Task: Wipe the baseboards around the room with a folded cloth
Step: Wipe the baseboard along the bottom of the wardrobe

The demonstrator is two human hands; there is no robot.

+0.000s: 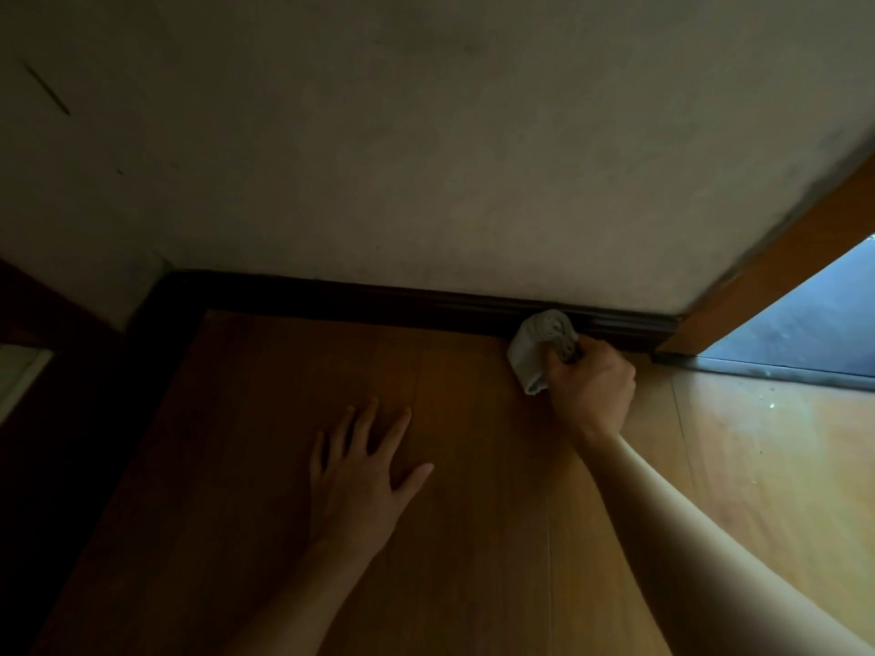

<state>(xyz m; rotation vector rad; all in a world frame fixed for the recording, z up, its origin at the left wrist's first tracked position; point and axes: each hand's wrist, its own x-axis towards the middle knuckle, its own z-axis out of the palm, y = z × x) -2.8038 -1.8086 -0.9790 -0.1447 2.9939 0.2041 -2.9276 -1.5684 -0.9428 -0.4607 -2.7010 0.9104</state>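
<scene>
Grey cloth (540, 345) against baseboard (379, 300), clenched in grip of right hand (594, 393); left hand (360, 485) splayed flat on floor (483, 537).

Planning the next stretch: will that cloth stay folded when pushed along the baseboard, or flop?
Probably floppy: the cloth bunches and wrinkles in the grip of the right hand. Likely light: one hand holds it against the baseboard.
</scene>
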